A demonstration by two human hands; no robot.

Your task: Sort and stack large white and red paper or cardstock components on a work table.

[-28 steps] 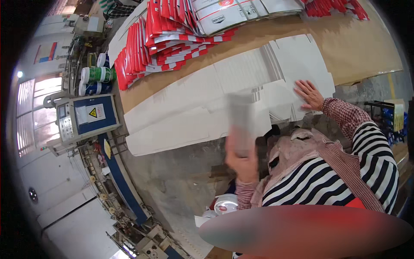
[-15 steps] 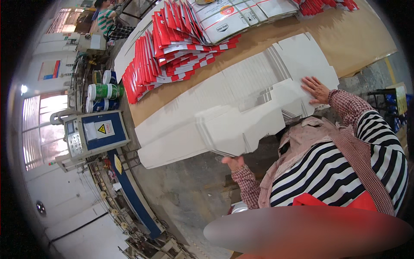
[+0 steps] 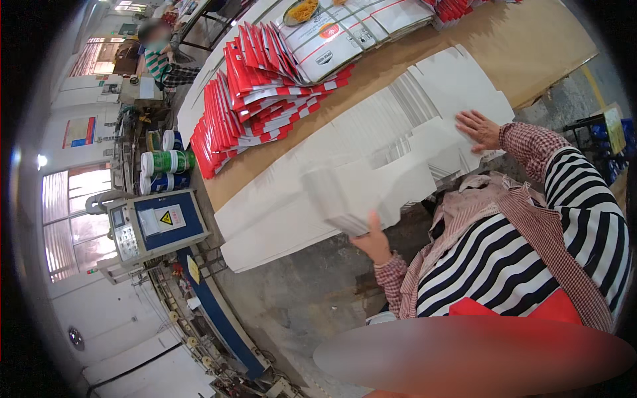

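White die-cut carton blanks (image 3: 371, 142) lie in a long, fanned stack slanting across the table in front of me. Flat on the right end of the top sheets rests my right hand (image 3: 479, 131), its fingers spread. My left hand (image 3: 373, 242) is at the near edge of the stack, thumb raised and apart from the fingers, which point toward the sheet edges. Nothing shows gripped in it. The sheets beside that hand are smeared by motion.
Red-and-white folded cartons (image 3: 255, 99) stand bunched on brown board (image 3: 531, 50) beyond the blanks. A strapped carton bundle (image 3: 352, 30) sits behind them. At left are a blue-and-grey machine (image 3: 166, 219), stacked buckets (image 3: 162, 162) and a seated person (image 3: 159, 56).
My left hand has moved up and slightly right, its thumb now lifted off the edge of the blanks. The right hand stays flat on the sheets. The whole view has shifted slightly.
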